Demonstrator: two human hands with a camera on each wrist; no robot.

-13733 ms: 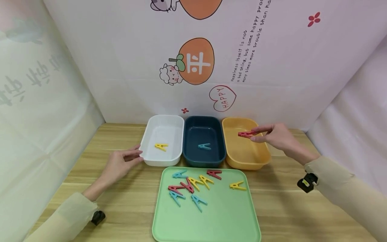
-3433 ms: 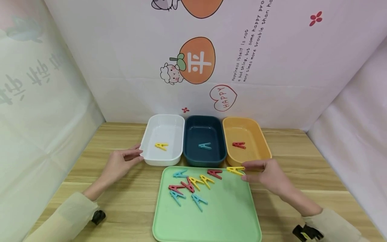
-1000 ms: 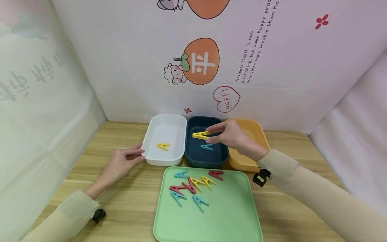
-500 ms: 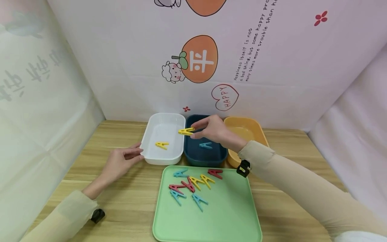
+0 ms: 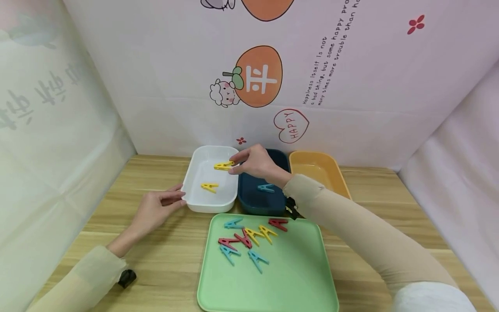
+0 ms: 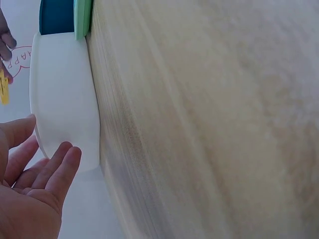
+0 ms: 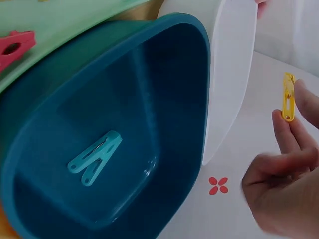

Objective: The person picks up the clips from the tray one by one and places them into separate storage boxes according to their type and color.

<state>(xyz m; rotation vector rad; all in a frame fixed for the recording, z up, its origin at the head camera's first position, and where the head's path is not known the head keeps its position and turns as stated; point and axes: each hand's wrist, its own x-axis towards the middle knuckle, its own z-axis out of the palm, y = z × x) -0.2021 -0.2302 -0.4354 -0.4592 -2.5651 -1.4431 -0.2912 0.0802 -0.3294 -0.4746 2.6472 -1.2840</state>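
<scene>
My right hand (image 5: 255, 162) pinches a yellow clothespin (image 5: 224, 166) between thumb and fingertips above the white bin (image 5: 210, 208). In the right wrist view this yellow clothespin (image 7: 288, 97) hangs clear of the bin walls. Another yellow clothespin (image 5: 209, 187) lies on the white bin's floor. At that bin's left side, my left hand (image 5: 152, 212) holds the rim; the left wrist view shows thumb and fingers at the edge of the white bin (image 6: 65, 94). A teal clothespin (image 5: 266, 188) lies in the dark blue bin (image 5: 265, 211), partly covered by my right arm.
The yellow-orange bin (image 5: 317, 155) stands right of the blue one, its front hidden by my sleeve. A green tray (image 5: 288, 277) sits in front, bearing several red, yellow and blue clothespins. White printed cloth (image 5: 175, 86) rises behind the bins.
A red clothespin went into the yellow-orange bin earlier. My right hand then took a yellow clothespin from the tray's right side and carried it left over the blue bin to the white one.
</scene>
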